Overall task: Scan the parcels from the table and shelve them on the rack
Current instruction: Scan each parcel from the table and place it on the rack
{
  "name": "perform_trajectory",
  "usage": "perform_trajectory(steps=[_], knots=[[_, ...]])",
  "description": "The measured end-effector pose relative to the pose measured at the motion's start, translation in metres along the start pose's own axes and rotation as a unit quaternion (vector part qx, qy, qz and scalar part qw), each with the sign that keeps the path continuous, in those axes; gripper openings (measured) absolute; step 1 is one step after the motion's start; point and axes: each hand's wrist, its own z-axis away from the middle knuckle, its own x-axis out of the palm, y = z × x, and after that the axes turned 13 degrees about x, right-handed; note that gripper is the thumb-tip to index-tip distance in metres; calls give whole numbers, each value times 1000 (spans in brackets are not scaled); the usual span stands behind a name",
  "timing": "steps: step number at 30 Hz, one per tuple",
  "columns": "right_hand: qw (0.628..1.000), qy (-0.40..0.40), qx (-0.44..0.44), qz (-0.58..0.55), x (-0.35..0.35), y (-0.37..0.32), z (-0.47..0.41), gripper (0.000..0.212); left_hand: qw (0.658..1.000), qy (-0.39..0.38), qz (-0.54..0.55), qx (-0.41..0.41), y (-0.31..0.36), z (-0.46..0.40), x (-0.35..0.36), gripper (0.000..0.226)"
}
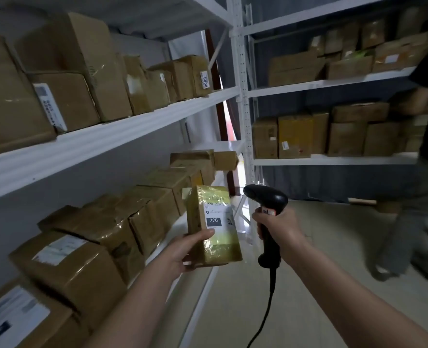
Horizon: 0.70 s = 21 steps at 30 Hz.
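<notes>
Right now your left hand (180, 252) is gripping the taped parcel (213, 224), thumb on its label, while your right hand (279, 231), just beside it, is clasping the black scanner (268, 204).

Dim, flat indoor light with soft shadows. Glare shines off the tape on the held parcel (214, 227). Wide-angle bending warps the shelves (112, 131); a walking person (418, 172) at right is motion-blurred.

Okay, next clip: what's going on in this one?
A person stands in an aisle between white racks full of cardboard boxes. The left hand holds a small taped parcel, label marked 220 facing up. The right hand grips a corded black scanner beside it. The parcel is not shelved yet. Another person stands at the far rack.
</notes>
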Motion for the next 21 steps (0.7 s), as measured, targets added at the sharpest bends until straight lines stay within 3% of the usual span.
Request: perform_trajectory(steps=[5, 12, 15, 21], knots=[[999, -42, -7, -16, 3, -30, -62, 9, 999, 42, 23, 3, 13, -40, 14, 70], [994, -104, -34, 8, -44, -93, -184, 21, 992, 110, 55, 24, 65, -142, 104, 64], [991, -121, -44, 26, -76, -118, -232, 22, 988, 144, 48, 34, 83, -190, 143, 85], [990, -129, -39, 49, -116, -149, -294, 16, 972, 203, 98, 61, 106, -256, 210, 74]])
